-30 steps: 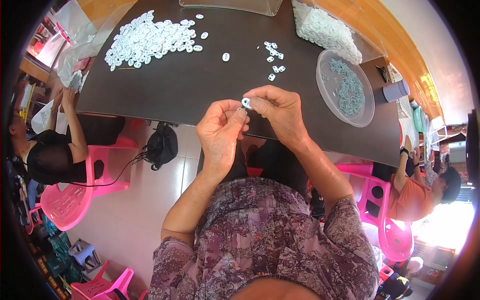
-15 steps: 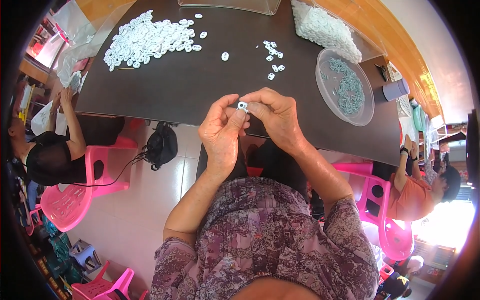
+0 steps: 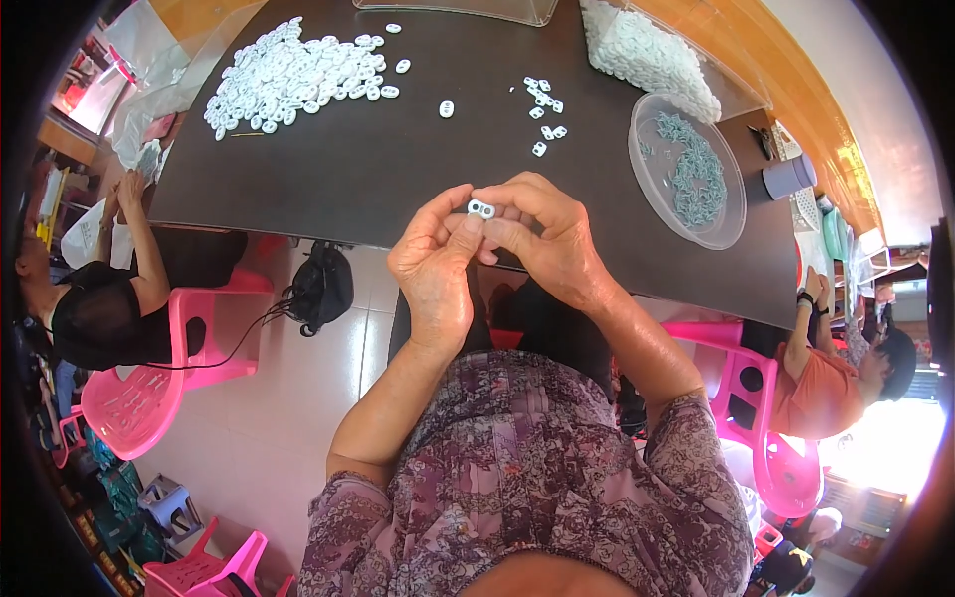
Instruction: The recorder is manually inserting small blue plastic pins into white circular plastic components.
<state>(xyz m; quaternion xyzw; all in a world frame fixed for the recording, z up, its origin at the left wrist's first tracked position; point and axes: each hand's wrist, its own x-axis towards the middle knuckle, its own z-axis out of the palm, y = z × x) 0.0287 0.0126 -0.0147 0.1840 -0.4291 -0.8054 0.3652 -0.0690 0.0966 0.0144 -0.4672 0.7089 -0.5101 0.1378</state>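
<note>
Above the table's near edge, my left hand [image 3: 435,274] and my right hand [image 3: 555,247] meet, both pinching one small white plastic piece [image 3: 481,209]. Its face shows two dark round holes, and it lies tilted between the thumbs and forefingers. Fingertips cover its lower part. Across the table on the left spreads a heap of white oval two-hole pieces [image 3: 298,85]. A lone oval piece [image 3: 447,108] rests between that heap and several smaller white pieces [image 3: 542,99] scattered farther right.
On the right stands a round clear tub [image 3: 639,169] with small blue-green parts [image 3: 696,179]. Behind it is a clear container of white pieces [image 3: 647,60]. A grey cup [image 3: 788,177] sits near the right edge. Co-workers sit left and right on pink chairs [image 3: 179,368].
The white piece has turned between my fingers, so two holes now face up where one showed before. My right thumb has shifted slightly lower beside it.
</note>
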